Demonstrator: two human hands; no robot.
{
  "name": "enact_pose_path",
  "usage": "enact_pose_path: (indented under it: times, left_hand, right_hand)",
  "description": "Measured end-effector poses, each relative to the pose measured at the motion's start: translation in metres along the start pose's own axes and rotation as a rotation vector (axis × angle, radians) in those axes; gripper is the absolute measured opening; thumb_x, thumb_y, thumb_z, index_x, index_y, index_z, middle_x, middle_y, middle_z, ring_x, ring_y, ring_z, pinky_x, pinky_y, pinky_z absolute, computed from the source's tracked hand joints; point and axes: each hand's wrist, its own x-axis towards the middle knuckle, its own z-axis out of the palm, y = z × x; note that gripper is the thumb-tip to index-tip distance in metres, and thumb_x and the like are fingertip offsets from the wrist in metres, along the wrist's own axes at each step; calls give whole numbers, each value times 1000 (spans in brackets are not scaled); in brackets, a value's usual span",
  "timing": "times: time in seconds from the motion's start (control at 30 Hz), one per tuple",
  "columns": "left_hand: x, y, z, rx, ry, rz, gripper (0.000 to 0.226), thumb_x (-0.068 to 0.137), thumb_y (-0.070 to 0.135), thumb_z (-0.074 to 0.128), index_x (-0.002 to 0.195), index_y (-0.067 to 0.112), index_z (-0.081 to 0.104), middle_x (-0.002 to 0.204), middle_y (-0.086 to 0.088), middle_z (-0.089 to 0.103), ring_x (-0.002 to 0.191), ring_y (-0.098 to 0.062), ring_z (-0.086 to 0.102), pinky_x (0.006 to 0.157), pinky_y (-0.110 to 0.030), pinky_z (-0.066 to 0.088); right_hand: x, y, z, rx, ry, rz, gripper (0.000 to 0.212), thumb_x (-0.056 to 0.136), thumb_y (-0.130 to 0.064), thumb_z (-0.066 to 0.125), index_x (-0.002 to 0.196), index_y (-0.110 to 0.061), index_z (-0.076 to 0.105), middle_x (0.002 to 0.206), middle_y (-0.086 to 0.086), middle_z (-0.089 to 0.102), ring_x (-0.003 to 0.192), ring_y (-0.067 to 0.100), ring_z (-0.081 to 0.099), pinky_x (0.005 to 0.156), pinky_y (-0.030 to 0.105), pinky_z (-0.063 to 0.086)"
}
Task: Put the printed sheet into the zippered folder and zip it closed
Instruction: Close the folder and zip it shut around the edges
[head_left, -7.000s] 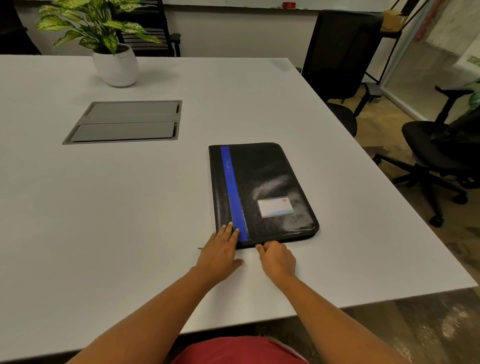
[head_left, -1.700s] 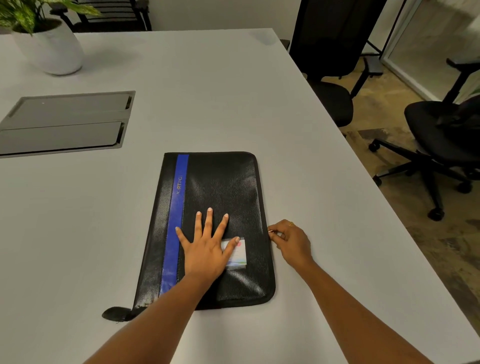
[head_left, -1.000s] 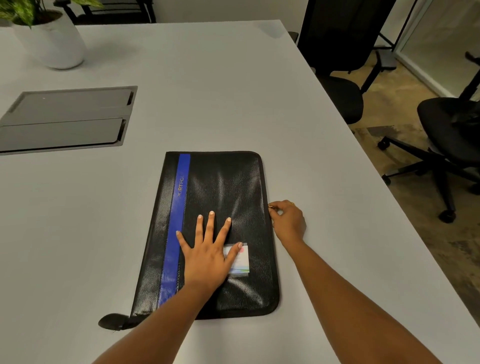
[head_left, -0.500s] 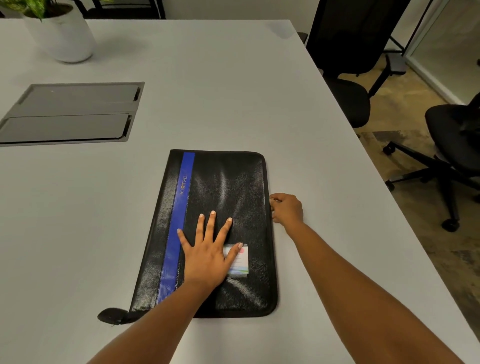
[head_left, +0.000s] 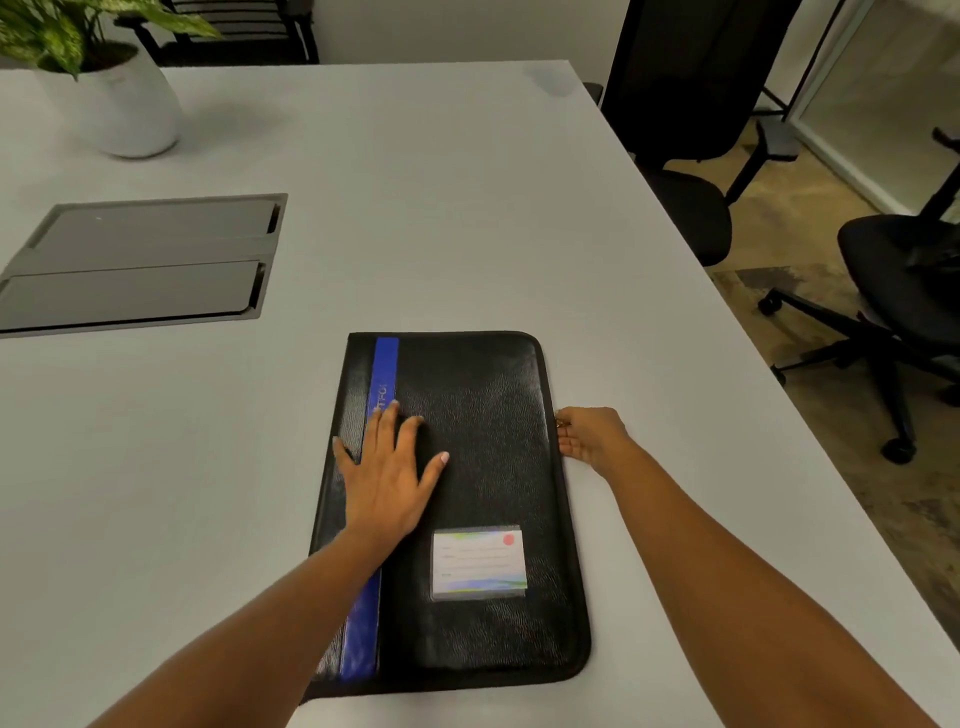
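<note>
A black folder with a blue stripe lies flat on the white table, close to its near edge. The left hand rests on the cover, fingers spread wide across the stripe. At three o'clock from it, the right hand touches the folder's right edge, fingers curled in a pinch; what they grip is too small to tell. A label card sits at five o'clock on the cover. Farther off, a grey hatch is at ten o'clock, a potted plant beyond it, office chairs at one o'clock. Since half a second ago the left hand has slid up off the card, and the right has moved farther along the edge.
</note>
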Motion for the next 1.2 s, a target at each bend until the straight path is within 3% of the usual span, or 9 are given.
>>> enact_pose_path:
  times: [0.17,0.33,0.5,0.67,0.77,0.87,1.0,1.13,1.2]
  left_hand:
    - [16,-19,6,15,-79,-16,64,90,60,25,145,30,17,158,0,3,146,-19,-1,112,-58,-2]
    - [14,-21,17,86,-52,5,65,89,62,17,147,30,14,158,-2,6,146,-20,-2,112,-59,-1]
    - [14,-22,20,103,-49,5,67,88,63,12,147,30,15,158,-3,9,146,-21,0,111,-61,1]
    - [14,-22,20,142,-71,3,76,82,67,-5,147,31,13,158,-2,5,146,-21,-2,111,-61,2]
    - [14,-21,19,140,-67,2,78,81,66,-7,146,31,15,158,-3,5,146,-21,-2,111,-61,2]
    - [13,-21,17,139,-74,2,80,78,65,-10,147,31,14,158,-2,4,146,-21,-3,112,-60,0]
    - [13,-20,17,124,-83,-1,73,84,66,-1,147,31,14,158,-2,4,146,-21,-4,112,-60,0]
    - [14,-21,15,126,-88,-5,79,79,68,-5,147,32,14,158,-2,6,146,-20,-2,112,-59,0]
    - [15,-20,13,110,-81,-1,78,80,68,0,145,31,21,157,-3,13,146,-22,5,112,-60,3]
  right_hand:
    - [0,-3,2,33,23,62,26,88,-1,45,62,-4,48,65,9,50,56,15,49,34,15,46]
    - [1,-7,2,25,-6,96,24,88,3,46,65,-2,51,67,10,54,36,9,57,35,15,48]
    - [1,-16,-3,5,-101,198,26,93,2,43,69,0,51,67,10,56,59,15,55,43,16,50]
    - [6,-23,3,-12,-67,212,27,93,4,41,68,2,51,34,7,58,27,10,55,36,18,49]
    - [12,-26,6,51,-37,171,29,94,3,40,66,1,49,43,8,59,31,12,57,54,17,52]
    - [20,-27,10,175,50,79,26,91,6,44,66,0,48,64,11,54,56,19,54,71,25,55]
    - [21,-23,12,150,165,10,20,84,6,54,65,0,52,73,15,56,60,19,54,64,27,53]
    - [12,-32,10,-37,64,64,25,89,0,49,64,-3,51,68,9,54,59,15,53,38,17,49]
    - [9,-34,8,-125,9,107,27,91,-4,46,64,-5,51,67,7,54,59,14,52,40,18,49]
